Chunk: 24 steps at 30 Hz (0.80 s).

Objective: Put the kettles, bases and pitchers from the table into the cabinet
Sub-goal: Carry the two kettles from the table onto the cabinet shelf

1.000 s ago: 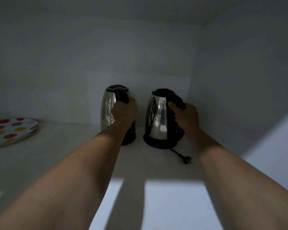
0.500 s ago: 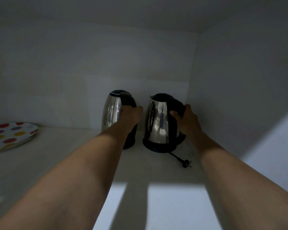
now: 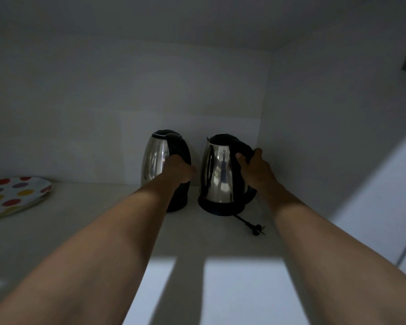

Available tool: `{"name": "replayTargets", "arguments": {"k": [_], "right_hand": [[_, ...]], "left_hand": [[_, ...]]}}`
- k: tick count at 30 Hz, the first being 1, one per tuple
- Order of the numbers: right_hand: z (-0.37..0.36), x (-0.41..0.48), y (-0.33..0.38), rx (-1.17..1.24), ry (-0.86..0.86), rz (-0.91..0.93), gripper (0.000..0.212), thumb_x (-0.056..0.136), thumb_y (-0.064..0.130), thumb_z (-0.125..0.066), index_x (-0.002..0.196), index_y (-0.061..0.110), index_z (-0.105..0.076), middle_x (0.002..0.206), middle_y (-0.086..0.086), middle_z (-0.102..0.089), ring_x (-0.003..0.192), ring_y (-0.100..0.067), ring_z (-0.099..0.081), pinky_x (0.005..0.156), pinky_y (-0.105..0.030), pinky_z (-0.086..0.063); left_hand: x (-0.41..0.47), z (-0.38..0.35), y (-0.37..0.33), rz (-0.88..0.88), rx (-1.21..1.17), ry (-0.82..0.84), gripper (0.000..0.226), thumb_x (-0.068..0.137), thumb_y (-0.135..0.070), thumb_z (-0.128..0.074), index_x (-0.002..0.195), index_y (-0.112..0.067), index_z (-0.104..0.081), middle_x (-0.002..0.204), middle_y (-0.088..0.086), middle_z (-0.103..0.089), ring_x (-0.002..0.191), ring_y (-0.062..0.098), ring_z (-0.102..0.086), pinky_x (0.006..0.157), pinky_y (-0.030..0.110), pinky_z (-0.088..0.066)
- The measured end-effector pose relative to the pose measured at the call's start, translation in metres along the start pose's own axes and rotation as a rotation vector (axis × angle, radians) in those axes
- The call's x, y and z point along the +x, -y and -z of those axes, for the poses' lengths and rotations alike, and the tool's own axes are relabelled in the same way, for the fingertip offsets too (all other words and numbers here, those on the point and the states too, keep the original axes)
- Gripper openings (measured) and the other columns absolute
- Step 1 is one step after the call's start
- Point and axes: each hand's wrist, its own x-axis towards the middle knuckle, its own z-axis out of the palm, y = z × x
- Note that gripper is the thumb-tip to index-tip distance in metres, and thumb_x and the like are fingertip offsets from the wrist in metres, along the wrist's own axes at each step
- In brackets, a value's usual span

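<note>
Deep on the cabinet shelf (image 3: 80, 231), the left kettle (image 3: 155, 158) and, at its 3 o'clock, the right kettle (image 3: 217, 170) stand upright, handles toward 6 o'clock, gripped by the left hand (image 3: 179, 170) and right hand (image 3: 256, 170), fingers (image 3: 242, 157) curled round each.

Two kettles stand upright side by side at the far end of the cabinet shelf (image 3: 99, 231), near its right wall, just apart from each other. The left kettle (image 3: 154, 158) is tall and egg-shaped, with a polished steel body, a black lid and a black handle that faces near; the left hand (image 3: 179, 168) grips that handle. The right kettle (image 3: 217, 170) is wider at the bottom, steel with a black lid, its spout to the left and its black handle to the right, gripped by the right hand (image 3: 256, 170). It sits on a round black base (image 3: 220, 208), whose dark cord (image 3: 244, 221) lies on the shelf, ending in a plug.
</note>
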Motion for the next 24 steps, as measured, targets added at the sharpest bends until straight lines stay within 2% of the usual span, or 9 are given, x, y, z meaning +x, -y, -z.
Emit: {"name": "replayTargets", "arguments": {"k": [3, 7, 11, 13, 15, 17, 19, 24], "right_hand": [[0.000, -0.002, 0.003, -0.034, 0.004, -0.006, 0.060, 0.105, 0.051, -0.042, 0.140, 0.003, -0.031, 0.131, -0.027, -0.058, 0.113, -0.040, -0.062, 0.084, -0.037, -0.049], [0.002, -0.009, 0.008, -0.114, 0.004, 0.004, 0.069, 0.101, 0.056, -0.046, 0.146, 0.007, -0.028, 0.138, -0.025, -0.050, 0.122, -0.042, -0.055, 0.100, -0.050, -0.049], [0.011, -0.024, 0.021, -0.254, -0.052, 0.043, 0.073, 0.102, 0.051, -0.049, 0.156, 0.011, -0.020, 0.148, -0.025, -0.039, 0.134, -0.043, -0.043, 0.107, -0.051, -0.043], [0.016, -0.032, 0.029, -0.292, -0.073, 0.072, 0.075, 0.102, 0.049, -0.050, 0.159, 0.013, -0.015, 0.153, -0.025, -0.034, 0.139, -0.043, -0.037, 0.109, -0.052, -0.041], [0.022, -0.044, 0.039, -0.317, -0.075, 0.094, 0.076, 0.103, 0.047, -0.049, 0.161, 0.014, -0.012, 0.156, -0.024, -0.030, 0.142, -0.042, -0.033, 0.111, -0.053, -0.039], [0.030, -0.061, 0.052, -0.337, -0.075, 0.116, 0.076, 0.103, 0.045, -0.049, 0.161, 0.014, -0.011, 0.158, -0.024, -0.027, 0.143, -0.041, -0.031, 0.112, -0.052, -0.037], [0.037, -0.076, 0.064, -0.364, -0.072, 0.134, 0.074, 0.103, 0.043, -0.049, 0.160, 0.015, -0.012, 0.158, -0.024, -0.027, 0.143, -0.041, -0.031, 0.111, -0.051, -0.037], [0.051, -0.130, 0.100, -0.430, -0.036, 0.121, 0.068, 0.103, 0.045, -0.048, 0.158, 0.015, -0.020, 0.156, -0.019, -0.032, 0.141, -0.041, -0.037, 0.109, -0.048, -0.041]], "left_hand": [[-0.002, -0.001, -0.001, -0.005, 0.019, -0.016, 0.054, 0.092, -0.021, -0.068, 0.134, 0.007, -0.049, 0.133, 0.022, -0.057, 0.121, 0.038, -0.056, 0.093, 0.037, -0.051], [-0.002, 0.004, 0.000, -0.002, 0.038, -0.027, 0.063, 0.088, -0.024, -0.073, 0.138, 0.005, -0.047, 0.134, 0.020, -0.058, 0.122, 0.036, -0.057, 0.093, 0.034, -0.048], [-0.014, 0.020, -0.003, 0.013, 0.036, -0.031, 0.081, 0.083, -0.031, -0.077, 0.144, 0.004, -0.039, 0.139, 0.020, -0.054, 0.127, 0.036, -0.054, 0.102, 0.039, -0.049], [-0.021, 0.028, -0.004, 0.007, 0.050, -0.024, 0.082, 0.083, -0.035, -0.075, 0.145, 0.005, -0.038, 0.140, 0.020, -0.053, 0.126, 0.036, -0.055, 0.102, 0.041, -0.050], [-0.032, 0.039, -0.007, -0.018, 0.082, -0.026, 0.080, 0.085, -0.039, -0.072, 0.143, 0.005, -0.040, 0.139, 0.019, -0.055, 0.124, 0.035, -0.057, 0.102, 0.039, -0.050], [-0.049, 0.053, -0.014, -0.090, 0.128, -0.039, 0.063, 0.092, -0.036, -0.065, 0.137, 0.004, -0.048, 0.135, 0.018, -0.059, 0.122, 0.034, -0.058, 0.098, 0.033, -0.049], [-0.068, 0.067, -0.021, -0.160, 0.178, -0.057, 0.046, 0.098, -0.034, -0.057, 0.129, 0.001, -0.055, 0.130, 0.018, -0.061, 0.119, 0.035, -0.059, 0.088, 0.032, -0.047], [-0.126, 0.111, -0.016, -0.307, 0.282, -0.074, 0.049, 0.101, -0.042, -0.048, 0.140, -0.011, -0.048, 0.142, 0.013, -0.053, 0.127, 0.033, -0.051, 0.093, 0.032, -0.042]]}}
